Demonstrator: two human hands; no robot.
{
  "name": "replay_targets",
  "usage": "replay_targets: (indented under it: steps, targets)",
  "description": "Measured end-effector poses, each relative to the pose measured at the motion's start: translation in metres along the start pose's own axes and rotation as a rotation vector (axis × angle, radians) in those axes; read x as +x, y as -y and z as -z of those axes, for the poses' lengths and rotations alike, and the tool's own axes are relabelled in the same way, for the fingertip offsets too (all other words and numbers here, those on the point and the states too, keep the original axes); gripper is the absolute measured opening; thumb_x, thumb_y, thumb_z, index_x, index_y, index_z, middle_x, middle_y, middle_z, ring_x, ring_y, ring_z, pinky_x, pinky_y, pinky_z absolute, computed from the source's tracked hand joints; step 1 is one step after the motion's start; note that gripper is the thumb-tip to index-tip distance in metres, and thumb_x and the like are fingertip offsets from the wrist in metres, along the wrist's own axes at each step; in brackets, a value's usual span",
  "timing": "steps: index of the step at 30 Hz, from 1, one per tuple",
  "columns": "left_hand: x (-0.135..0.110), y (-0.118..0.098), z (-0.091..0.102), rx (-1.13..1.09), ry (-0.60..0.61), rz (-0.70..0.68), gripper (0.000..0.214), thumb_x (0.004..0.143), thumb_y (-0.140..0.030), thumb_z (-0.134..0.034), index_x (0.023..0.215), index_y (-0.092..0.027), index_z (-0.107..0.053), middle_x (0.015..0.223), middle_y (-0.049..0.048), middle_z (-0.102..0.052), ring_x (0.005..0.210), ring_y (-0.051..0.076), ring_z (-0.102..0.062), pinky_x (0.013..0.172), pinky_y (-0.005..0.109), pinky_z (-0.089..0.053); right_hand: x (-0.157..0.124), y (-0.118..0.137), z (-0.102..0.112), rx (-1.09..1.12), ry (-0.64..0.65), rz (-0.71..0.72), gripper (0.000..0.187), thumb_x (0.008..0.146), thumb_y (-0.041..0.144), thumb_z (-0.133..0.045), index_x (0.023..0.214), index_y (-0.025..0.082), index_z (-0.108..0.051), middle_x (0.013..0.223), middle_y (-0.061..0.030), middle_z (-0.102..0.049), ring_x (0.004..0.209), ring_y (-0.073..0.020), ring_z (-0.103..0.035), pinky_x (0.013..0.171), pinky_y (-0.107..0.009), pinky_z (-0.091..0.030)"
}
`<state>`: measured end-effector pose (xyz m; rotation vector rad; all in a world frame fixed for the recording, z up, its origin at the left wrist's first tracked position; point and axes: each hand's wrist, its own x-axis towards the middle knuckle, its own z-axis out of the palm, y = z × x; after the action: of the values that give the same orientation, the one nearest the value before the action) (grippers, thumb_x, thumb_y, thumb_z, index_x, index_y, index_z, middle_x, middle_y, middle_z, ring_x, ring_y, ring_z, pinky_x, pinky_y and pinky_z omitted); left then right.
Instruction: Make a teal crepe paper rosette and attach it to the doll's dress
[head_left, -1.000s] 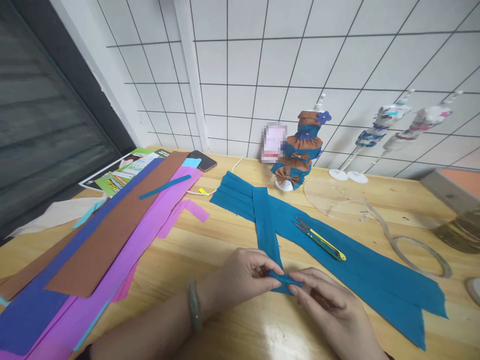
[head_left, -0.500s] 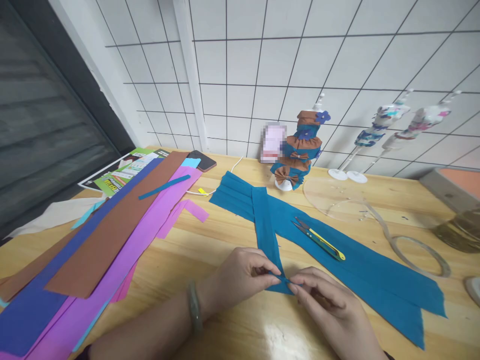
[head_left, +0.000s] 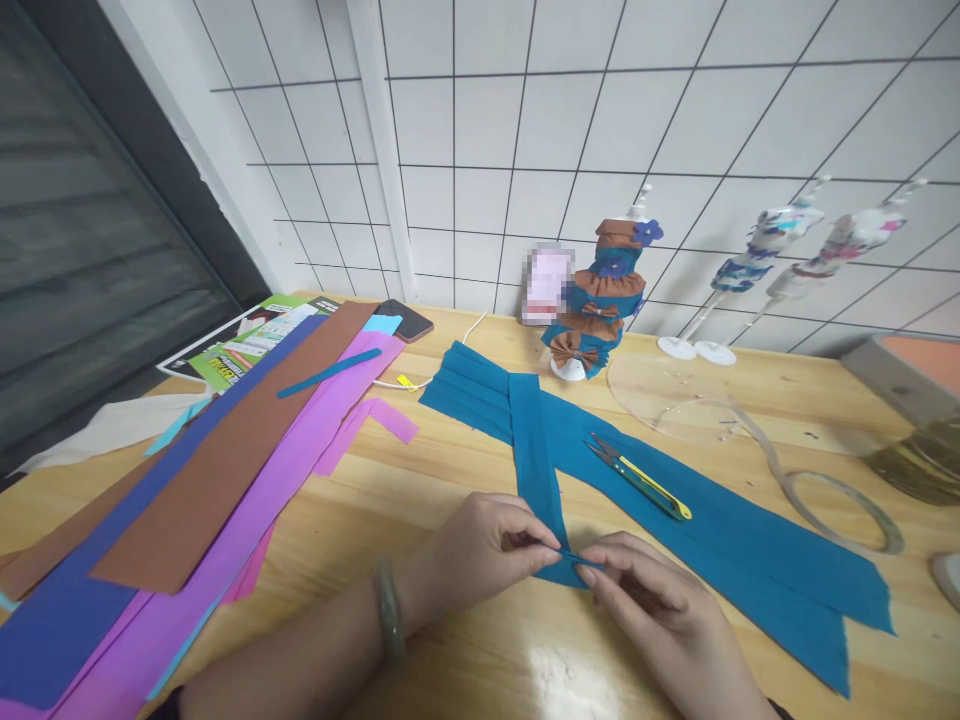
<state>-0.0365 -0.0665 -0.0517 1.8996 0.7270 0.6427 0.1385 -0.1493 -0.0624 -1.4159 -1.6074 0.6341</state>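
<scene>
Head view: close above table (head_left: 442, 475), facing forward-down, tiled wall (head_left: 491, 125) beyond.

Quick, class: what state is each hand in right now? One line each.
Left hand: closed in a pinch, holding teal fabric.
Right hand: closed in a pinch, holding the teal fabric too.

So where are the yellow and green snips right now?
In the head view, the snips lie right of centre on the wide teal fabric, just beyond the right hand and right of the narrow teal strip.
</scene>
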Motion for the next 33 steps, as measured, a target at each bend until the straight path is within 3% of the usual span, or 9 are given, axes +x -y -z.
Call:
replay_targets:
  steps: [10, 15, 21, 27, 33]
  targets:
    - [-0.001, 0.001, 0.001, -0.018, 0.003, 0.032, 0.012, 0.072, -0.020, -0.062, 0.080, -0.015, -0.070, 0.071, 0.0023, -0.065, 0.062, 0.009, -0.054, 0.057, 0.019, -0.042, 0.001, 0.001, 0.002, 0.023, -0.040, -0.031, 0.007, 0.076, 0.028, -0.062, 0.073, 0.023, -0.067, 0.074, -0.0028, -0.068, 0.068, -0.0158, -0.064, 0.058, -0.020, -0.052]
    - [-0.001, 0.000, 0.001, -0.014, -0.003, 0.033, 0.011, 0.072, -0.018, -0.061, 0.078, -0.015, -0.070, 0.070, 0.0022, -0.064, 0.062, 0.010, -0.055, 0.057, 0.019, -0.042, -0.003, -0.006, -0.001, 0.064, -0.018, -0.143, 0.012, 0.075, 0.030, -0.063, 0.082, 0.022, -0.067, 0.080, -0.0042, -0.068, 0.061, -0.0148, -0.063, 0.054, -0.021, -0.053]
    - [-0.001, 0.002, 0.001, -0.032, 0.007, 0.009, 0.012, 0.073, -0.019, -0.060, 0.078, -0.014, -0.070, 0.072, 0.0034, -0.066, 0.063, 0.010, -0.056, 0.060, 0.019, -0.043, -0.002, 0.000, 0.001, 0.095, -0.017, -0.141, 0.008, 0.074, 0.029, -0.063, 0.074, 0.022, -0.067, 0.072, -0.0023, -0.066, 0.055, -0.0121, -0.060, 0.053, -0.019, -0.052]
    - [-0.003, 0.007, -0.002, -0.194, 0.016, 0.160, 0.017, 0.073, -0.023, -0.059, 0.082, -0.012, -0.069, 0.075, 0.0069, -0.068, 0.065, 0.013, -0.059, 0.058, 0.021, -0.045, 0.000, 0.005, 0.003, 0.193, -0.079, -0.259, 0.011, 0.069, 0.031, -0.067, 0.073, 0.022, -0.072, 0.065, -0.0029, -0.070, 0.044, -0.0110, -0.059, 0.044, -0.017, -0.051]
    - [-0.003, 0.009, -0.003, -0.330, 0.016, 0.196, 0.021, 0.073, -0.025, -0.059, 0.083, -0.010, -0.068, 0.076, 0.0095, -0.068, 0.066, 0.014, -0.059, 0.060, 0.023, -0.045, 0.001, -0.004, 0.007, 0.255, 0.026, -0.376, 0.014, 0.069, 0.031, -0.068, 0.079, 0.024, -0.074, 0.061, -0.0022, -0.070, 0.048, -0.0130, -0.063, 0.051, -0.018, -0.053]
